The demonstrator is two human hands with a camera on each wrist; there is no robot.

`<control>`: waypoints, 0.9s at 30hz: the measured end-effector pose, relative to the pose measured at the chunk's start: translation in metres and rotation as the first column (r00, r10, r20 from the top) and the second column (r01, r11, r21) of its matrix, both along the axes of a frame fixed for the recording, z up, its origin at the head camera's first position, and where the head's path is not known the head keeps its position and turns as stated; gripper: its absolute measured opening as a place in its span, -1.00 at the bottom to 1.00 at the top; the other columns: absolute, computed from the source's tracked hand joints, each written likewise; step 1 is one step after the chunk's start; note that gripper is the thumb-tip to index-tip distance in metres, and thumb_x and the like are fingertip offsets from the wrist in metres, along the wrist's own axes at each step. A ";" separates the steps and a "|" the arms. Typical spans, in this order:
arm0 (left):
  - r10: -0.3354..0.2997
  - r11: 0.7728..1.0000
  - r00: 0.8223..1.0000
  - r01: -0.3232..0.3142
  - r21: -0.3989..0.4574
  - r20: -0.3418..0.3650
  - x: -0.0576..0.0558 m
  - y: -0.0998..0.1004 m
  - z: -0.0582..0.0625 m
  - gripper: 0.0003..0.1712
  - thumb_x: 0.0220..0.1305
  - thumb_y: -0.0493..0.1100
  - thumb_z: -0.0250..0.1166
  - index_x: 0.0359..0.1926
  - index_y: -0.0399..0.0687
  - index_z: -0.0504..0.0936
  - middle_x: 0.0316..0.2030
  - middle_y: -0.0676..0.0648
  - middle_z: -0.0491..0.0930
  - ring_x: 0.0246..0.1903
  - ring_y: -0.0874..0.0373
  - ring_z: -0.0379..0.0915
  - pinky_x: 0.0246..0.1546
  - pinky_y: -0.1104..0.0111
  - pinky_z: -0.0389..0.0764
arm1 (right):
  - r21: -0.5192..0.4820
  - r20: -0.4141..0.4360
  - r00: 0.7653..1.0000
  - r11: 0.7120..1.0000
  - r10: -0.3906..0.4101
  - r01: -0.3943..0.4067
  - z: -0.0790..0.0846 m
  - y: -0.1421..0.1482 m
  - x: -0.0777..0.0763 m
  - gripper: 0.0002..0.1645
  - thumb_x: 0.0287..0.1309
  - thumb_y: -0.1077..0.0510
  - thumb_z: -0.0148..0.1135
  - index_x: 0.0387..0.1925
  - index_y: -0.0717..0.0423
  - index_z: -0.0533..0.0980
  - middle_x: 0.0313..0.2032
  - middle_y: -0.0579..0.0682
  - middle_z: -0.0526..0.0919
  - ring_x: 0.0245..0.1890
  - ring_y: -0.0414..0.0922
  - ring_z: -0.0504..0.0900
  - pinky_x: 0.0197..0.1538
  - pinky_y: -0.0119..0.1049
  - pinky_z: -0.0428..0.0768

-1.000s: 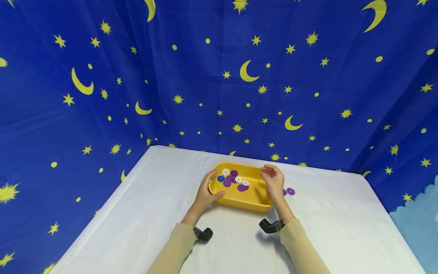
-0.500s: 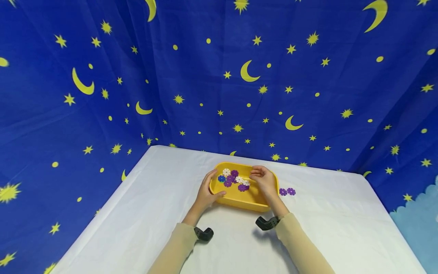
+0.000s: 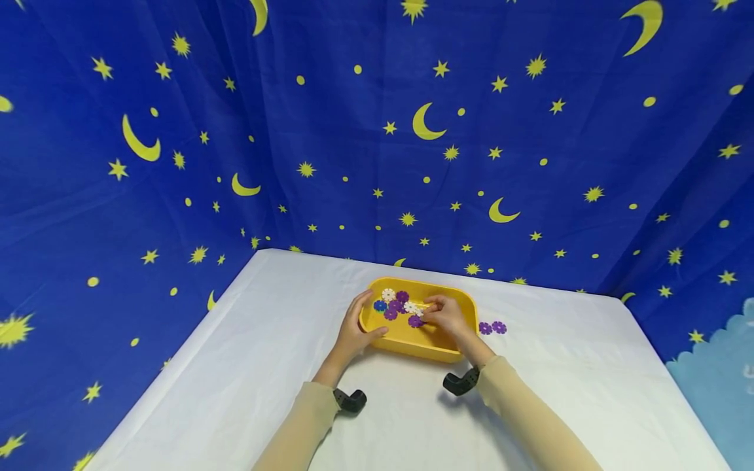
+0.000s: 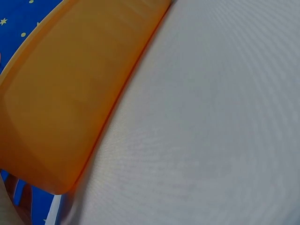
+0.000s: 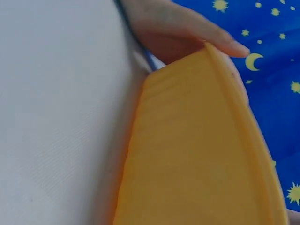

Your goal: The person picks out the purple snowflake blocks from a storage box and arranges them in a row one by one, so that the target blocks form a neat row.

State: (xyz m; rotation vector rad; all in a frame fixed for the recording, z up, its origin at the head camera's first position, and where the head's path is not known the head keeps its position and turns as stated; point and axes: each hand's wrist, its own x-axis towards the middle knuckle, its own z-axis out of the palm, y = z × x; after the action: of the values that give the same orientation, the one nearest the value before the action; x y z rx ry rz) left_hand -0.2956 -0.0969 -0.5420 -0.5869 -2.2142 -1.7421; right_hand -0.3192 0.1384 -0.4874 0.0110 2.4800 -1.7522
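Note:
A yellow plastic bin [image 3: 412, 350] stands on the white table. My left hand [image 3: 353, 330] holds its left end, thumb over the near rim and fingers round the outer end; the right wrist view shows this thumb [image 5: 225, 42] at the rim. Flower-shaped plastic discs lie inside, toward the left and middle: white ones, such as the white disc [image 3: 388, 295], several purple ones, such as the purple disc [image 3: 391, 314], and a blue disc [image 3: 379, 305]. My right hand [image 3: 448, 317] reaches inside, its curled fingertips at a white and a purple disc. The fingers hide whether a disc is pinched.
Two purple discs [image 3: 492, 328] lie on the white-covered table [image 3: 565, 379] just right of the bin. A blue curtain [image 3: 353, 131] with yellow moons and stars hangs behind the table and along its sides.
From the bin's right rim, my right hand has moved left and down to the discs in the middle. Both purple discs outside the bin now show fully. My left hand stays in place.

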 end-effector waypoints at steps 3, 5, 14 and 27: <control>0.002 1.000 1.000 -0.002 -0.002 -0.003 0.000 0.000 0.000 -0.02 -0.05 -0.09 0.50 0.38 -0.12 0.23 0.40 -0.12 0.21 0.40 -0.12 0.09 0.45 -0.05 0.06 | 0.071 0.007 1.000 0.997 0.008 -0.009 -0.002 -0.001 0.000 -0.57 -0.05 0.48 0.26 -0.05 0.52 0.46 -0.43 0.19 0.67 -0.53 -0.29 0.50 -0.37 -0.47 0.58; 0.006 1.000 1.000 -0.006 -0.010 -0.004 -0.001 0.000 0.001 -0.03 -0.06 -0.17 0.49 0.38 -0.15 0.23 0.40 -0.16 0.21 0.40 -0.14 0.10 0.45 -0.06 0.06 | 0.100 0.015 1.000 0.995 -0.006 0.004 -0.003 -0.001 0.000 -0.59 -0.07 0.50 0.25 -0.08 0.51 0.48 -0.43 0.20 0.66 -0.54 -0.27 0.49 -0.41 -0.49 0.53; -0.016 1.000 1.000 0.015 -0.021 -0.005 0.018 0.001 0.031 -0.06 -0.03 -0.28 0.45 0.34 -0.40 0.19 0.37 -0.36 0.19 0.38 -0.27 0.08 0.42 -0.13 0.07 | 0.156 0.041 0.999 0.988 -0.005 -0.002 -0.006 -0.003 -0.003 -0.57 -0.09 0.52 0.28 -0.07 0.45 0.49 -0.37 0.22 0.64 -0.46 -0.18 0.51 -0.43 -0.50 0.51; -0.007 1.000 1.000 0.007 -0.011 -0.026 0.022 0.002 0.035 -0.06 -0.05 -0.21 0.48 0.31 -0.43 0.22 0.34 -0.39 0.21 0.36 -0.31 0.08 0.40 -0.16 0.06 | 0.214 -0.030 0.993 0.971 0.112 -0.103 -0.007 -0.006 -0.004 -0.47 -0.13 0.55 0.28 0.01 0.42 0.51 -0.12 0.31 0.65 -0.17 0.04 0.61 -0.07 -0.22 0.69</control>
State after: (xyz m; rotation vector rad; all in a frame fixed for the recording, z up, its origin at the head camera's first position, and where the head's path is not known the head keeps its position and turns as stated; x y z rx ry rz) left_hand -0.2739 -0.0947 -0.5069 -0.6164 -2.2078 -1.7175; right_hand -0.3228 0.1324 -0.4947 -0.1426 2.6313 -1.4542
